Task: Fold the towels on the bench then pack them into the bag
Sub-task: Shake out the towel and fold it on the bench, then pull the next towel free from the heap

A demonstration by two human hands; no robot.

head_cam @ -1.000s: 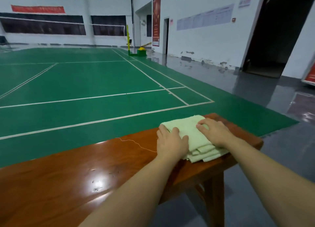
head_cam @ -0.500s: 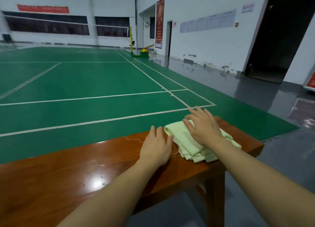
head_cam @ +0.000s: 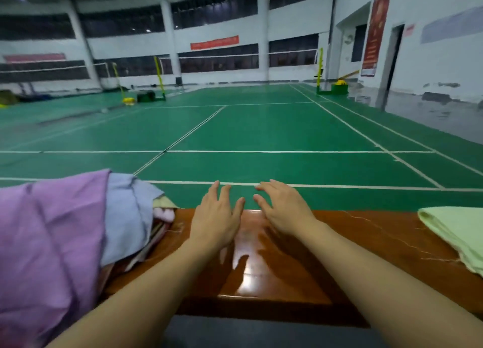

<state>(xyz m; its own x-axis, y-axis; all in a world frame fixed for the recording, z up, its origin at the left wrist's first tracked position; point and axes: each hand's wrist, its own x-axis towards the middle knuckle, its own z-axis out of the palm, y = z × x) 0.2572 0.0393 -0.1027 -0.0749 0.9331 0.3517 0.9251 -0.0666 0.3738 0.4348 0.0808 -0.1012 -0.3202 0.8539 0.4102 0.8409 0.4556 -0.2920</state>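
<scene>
A folded pale green towel [head_cam: 456, 232] lies on the glossy brown bench [head_cam: 345, 253] at the far right edge of view. A loose pile of towels sits on the bench's left end, with a purple towel [head_cam: 44, 232] on top and a light blue towel [head_cam: 125, 211] beside it; pink and other cloths peek out underneath. My left hand [head_cam: 215, 217] and my right hand [head_cam: 283, 207] hover above the bare middle of the bench, fingers spread, holding nothing. No bag is in view.
Beyond the bench lies a green badminton court with white lines. Yellow net posts [head_cam: 159, 78] stand far back. A grey floor strip and white wall with a doorway [head_cam: 392, 60] run along the right. Loose threads lie on the bench top.
Both hands have come off the folded green towel and moved left to the middle of the bench. The view has swung left, bringing the unfolded pile into sight.
</scene>
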